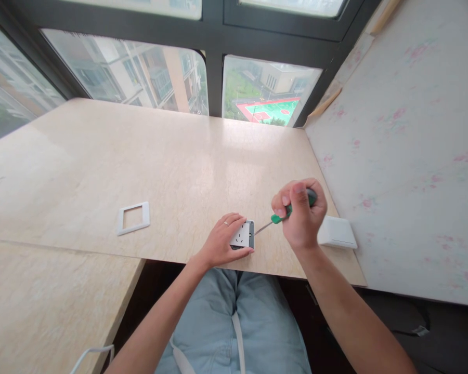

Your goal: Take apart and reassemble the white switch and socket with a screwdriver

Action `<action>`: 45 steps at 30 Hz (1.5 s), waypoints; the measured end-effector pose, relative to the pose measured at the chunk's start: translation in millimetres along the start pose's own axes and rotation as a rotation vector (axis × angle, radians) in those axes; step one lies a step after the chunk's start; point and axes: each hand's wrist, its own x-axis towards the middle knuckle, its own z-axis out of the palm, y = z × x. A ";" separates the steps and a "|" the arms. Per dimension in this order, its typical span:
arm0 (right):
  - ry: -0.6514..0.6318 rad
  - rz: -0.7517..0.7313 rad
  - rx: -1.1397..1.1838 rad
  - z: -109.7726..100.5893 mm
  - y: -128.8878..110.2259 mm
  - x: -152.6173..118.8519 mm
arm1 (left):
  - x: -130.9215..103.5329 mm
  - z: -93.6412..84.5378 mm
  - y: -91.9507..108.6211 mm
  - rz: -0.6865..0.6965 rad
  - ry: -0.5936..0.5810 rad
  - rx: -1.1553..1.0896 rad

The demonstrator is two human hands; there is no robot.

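A white wall socket (239,237) with a grey mounting edge lies near the front edge of the sill. My left hand (228,236) grips it, fingers over the far side and thumb along the near side. My right hand (304,213) is closed in a fist around a screwdriver (280,215) with a green and dark handle. Its metal shaft slants down to the left, and the tip is at the socket's right edge; whether it touches a screw I cannot tell. Off to the left, a white rectangular cover frame (133,218) lies flat.
A white box-like piece (337,232) sits at the right by the flowered wall (405,156). Dark window frames (215,83) border the far side of the marbled sill (171,156). A white cable (91,351) shows at the lower left.
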 end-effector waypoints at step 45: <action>-0.813 0.076 -1.546 1.2 -74.7 28.3 | 2.1 1.2 2.1 0.035 0.015 0.039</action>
